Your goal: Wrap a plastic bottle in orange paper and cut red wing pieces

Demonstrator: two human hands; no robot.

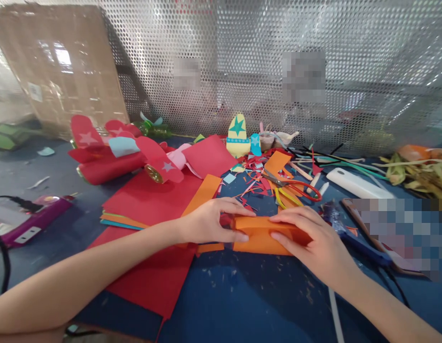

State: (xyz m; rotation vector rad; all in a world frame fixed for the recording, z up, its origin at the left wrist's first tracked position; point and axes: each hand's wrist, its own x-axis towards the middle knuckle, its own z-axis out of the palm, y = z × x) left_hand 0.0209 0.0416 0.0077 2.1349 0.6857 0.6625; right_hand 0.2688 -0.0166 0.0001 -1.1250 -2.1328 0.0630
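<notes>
both l hand point(206, 223) & r hand point(315, 236) w/ fingers clamped on orange ppr point(258, 239)

My own hands and the edges of view hide plenty.
My right hand point(315, 233) covers the right end of the orange paper point(258, 238), and I can't make out the dark, glossy thing between the fingers and thumb of my left hand point(210, 221). My left forearm point(99, 269) hides part of the red sheets point(159, 281). The purple power strip point(49, 209) is cut off on the left, the dried husks point(417, 171) on the right, a white stick point(335, 312) at the bottom. Blurred squares mask most of a flat slab point(399, 238) and two spots on the perforated metal point(238, 43). Many paper scraps point(255, 185) are too small to tell apart.
</notes>
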